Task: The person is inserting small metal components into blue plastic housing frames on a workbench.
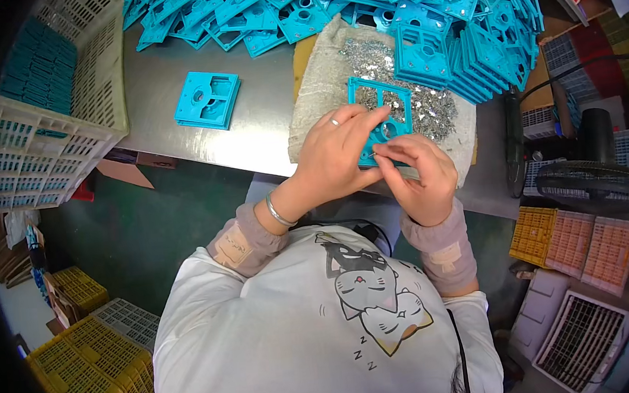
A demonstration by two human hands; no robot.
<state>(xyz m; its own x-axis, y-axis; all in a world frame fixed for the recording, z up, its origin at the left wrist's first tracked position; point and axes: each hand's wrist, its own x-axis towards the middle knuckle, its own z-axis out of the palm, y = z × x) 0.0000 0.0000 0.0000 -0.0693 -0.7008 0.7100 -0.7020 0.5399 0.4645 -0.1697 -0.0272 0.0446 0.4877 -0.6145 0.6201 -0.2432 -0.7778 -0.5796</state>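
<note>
A blue plastic frame (pixel 378 84) with a round hole and square openings is tilted over the cloth in front of me. My left hand (pixel 326 158) grips it along its left side, thumb and fingers wrapped round it. At the frame's near edge my right hand (pixel 429 175) pinches a tiny metal piece, too small to name surely, with the fingertips touching the frame. Beneath and beyond lies a heap of small shiny metal pieces (pixel 434 115) on a beige cloth (pixel 317 95). A short stack of similar blue frames (pixel 205 101) sits to the left on the metal table.
A big pile of blue frames (pixel 306 17) covers the table's far side, with upright rows (pixel 422 56) close beyond my hands. A white crate (pixel 102 80) holding frames stands at the left. On the right are a black fan (pixel 594 183) and coloured crates (pixel 569 241).
</note>
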